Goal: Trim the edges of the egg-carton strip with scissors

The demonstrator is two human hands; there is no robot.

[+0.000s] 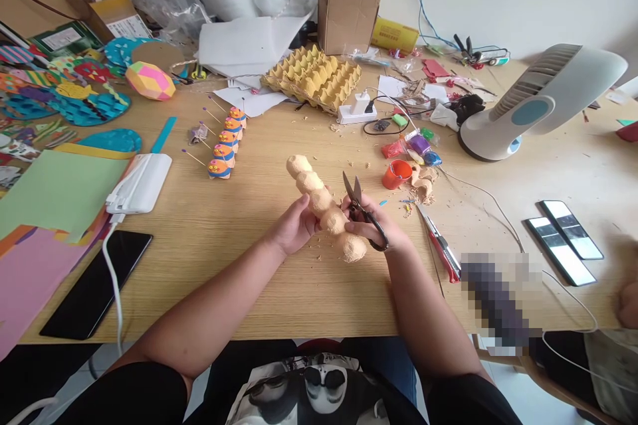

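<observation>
A row of peach-coloured, rough-surfaced domes [321,201], which looks like a strip of egg carton with a coating, is held slantwise above the table. My left hand [294,222] grips it at the middle, thumb along its left side. In my right hand [381,222] is a pair of black-handled scissors [355,192], blades slightly parted and pointing away from me. The fingers of that hand also touch the strip's near right side. Peach crumbs lie on the wood around it.
Several painted egg-carton figures [226,143] stand left of centre. Beyond lies a yellow egg tray [316,80]. A red cup [397,174], craft knife [441,246] and white fan [528,106] are on the right. On the left are a power bank [144,182] and phone [97,284].
</observation>
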